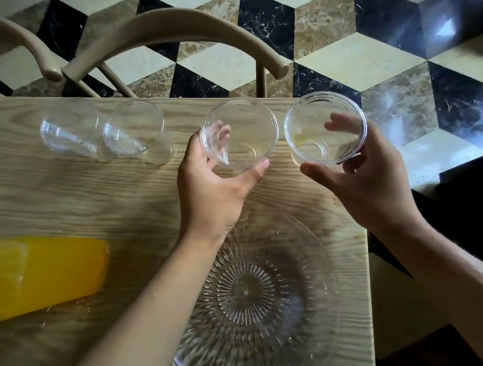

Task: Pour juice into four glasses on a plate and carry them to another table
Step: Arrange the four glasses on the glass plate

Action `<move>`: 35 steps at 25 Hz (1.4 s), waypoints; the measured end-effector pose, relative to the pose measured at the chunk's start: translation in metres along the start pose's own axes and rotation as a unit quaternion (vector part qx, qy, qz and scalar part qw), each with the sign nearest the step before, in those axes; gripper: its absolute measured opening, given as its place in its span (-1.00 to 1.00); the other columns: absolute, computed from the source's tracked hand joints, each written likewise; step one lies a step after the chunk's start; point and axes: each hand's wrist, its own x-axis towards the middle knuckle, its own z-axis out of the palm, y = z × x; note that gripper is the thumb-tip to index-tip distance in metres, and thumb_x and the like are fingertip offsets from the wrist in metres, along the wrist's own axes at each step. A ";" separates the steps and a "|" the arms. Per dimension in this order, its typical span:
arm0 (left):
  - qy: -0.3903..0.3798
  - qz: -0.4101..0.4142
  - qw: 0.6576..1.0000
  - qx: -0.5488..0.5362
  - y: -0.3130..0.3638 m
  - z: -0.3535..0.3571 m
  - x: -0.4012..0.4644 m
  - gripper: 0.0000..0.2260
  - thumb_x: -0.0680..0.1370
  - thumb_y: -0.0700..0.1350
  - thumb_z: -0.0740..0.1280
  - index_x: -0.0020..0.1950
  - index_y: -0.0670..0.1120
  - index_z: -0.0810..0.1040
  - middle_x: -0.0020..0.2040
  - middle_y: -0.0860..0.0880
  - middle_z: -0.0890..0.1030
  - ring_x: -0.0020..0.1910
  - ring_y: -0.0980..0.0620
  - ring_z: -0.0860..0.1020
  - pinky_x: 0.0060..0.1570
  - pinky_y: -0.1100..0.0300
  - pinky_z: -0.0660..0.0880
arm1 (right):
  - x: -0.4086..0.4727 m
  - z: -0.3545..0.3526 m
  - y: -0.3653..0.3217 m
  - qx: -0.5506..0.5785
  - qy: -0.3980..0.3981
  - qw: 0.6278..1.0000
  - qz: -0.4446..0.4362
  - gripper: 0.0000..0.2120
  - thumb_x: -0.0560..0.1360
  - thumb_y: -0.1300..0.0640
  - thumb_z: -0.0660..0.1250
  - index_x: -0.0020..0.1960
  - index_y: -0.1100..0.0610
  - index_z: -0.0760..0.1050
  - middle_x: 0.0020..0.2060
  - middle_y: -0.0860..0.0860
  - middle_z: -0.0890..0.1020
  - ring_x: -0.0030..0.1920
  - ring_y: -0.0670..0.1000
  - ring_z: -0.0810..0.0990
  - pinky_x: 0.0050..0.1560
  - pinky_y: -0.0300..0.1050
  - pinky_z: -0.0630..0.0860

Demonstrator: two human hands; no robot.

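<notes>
Head view: left hand (220, 190) fingers wrap one glass (240, 135); right hand (368, 174) fingers wrap another glass (325, 127).

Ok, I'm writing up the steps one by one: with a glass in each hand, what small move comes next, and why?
Probably lower both held glasses onto the clear plate. The left hand grips one empty glass, the right hand another, both beyond the plate, which holds nothing yet. Two more glasses wait on the table.

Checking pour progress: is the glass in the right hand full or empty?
Empty. The glass gripped by the right hand is clear to its base; no orange juice inside.
</notes>
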 end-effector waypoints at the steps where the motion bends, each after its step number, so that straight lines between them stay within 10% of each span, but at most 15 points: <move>1: -0.001 0.006 1.000 0.002 0.000 -0.005 -0.006 -0.28 0.30 -0.16 0.65 0.40 -0.17 0.46 0.35 -0.11 0.61 0.38 0.02 0.58 0.47 0.00 0.46 | -0.004 0.000 -0.003 0.001 0.001 1.000 -0.003 -0.32 0.30 0.05 0.67 0.36 0.00 0.51 0.20 -0.17 0.63 -0.29 -0.24 0.47 -0.17 -0.33 0.42; 19: -0.018 -0.035 0.999 -0.027 -0.007 -0.083 -0.098 -0.32 0.21 -0.08 0.64 0.29 0.04 0.50 0.29 -0.02 0.66 0.34 0.10 0.61 0.40 0.18 0.50 | -0.117 0.018 -0.014 -0.070 -0.060 0.993 -0.072 -0.26 0.24 -0.04 0.64 0.37 -0.04 0.48 0.21 -0.12 0.62 0.13 0.07 0.55 0.14 -0.29 0.44; 35: -0.034 -0.054 0.997 -0.031 -0.041 -0.083 -0.114 -0.30 0.21 -0.21 0.65 0.30 0.04 0.51 0.30 0.04 0.64 0.37 0.08 0.59 0.46 -0.09 0.44 | -0.137 0.023 0.009 -0.122 -0.073 0.987 -0.079 -0.18 0.14 0.07 0.74 0.36 0.11 0.55 0.17 -0.06 0.64 0.25 0.12 0.46 0.28 -0.01 0.44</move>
